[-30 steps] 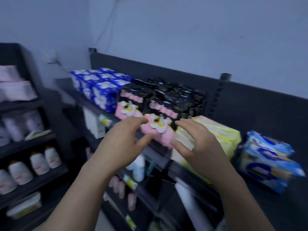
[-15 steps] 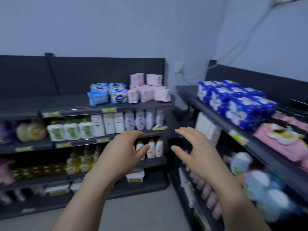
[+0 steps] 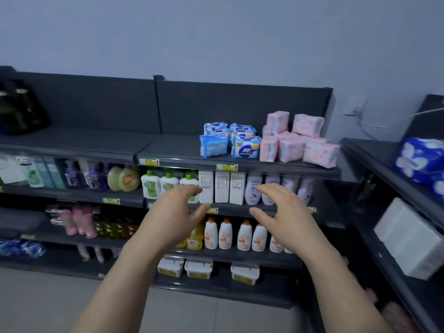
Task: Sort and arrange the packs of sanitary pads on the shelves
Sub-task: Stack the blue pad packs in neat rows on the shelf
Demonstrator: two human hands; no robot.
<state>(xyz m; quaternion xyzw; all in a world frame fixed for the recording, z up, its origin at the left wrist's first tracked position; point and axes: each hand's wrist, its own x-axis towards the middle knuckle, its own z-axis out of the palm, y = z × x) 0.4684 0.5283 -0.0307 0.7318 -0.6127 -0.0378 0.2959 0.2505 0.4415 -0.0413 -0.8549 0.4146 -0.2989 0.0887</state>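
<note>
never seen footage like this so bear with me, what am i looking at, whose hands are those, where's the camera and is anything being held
There is no machine here. These are a person's two bare hands, filmed by one wide-angle camera worn on the head and looking forward and down. That is why both arms come in from the bottom edge.

The left hand and right hand are raised in front of the shelves, fingers spread and loosely bent. Neither holds anything.

On the top shelf sit the pad packs: a blue and white group and, right beside it, a heap of pink packs. Some dark blue packs lie on another shelf unit at the right edge.

The lower shelves carry white boxes and bottles.
</note>
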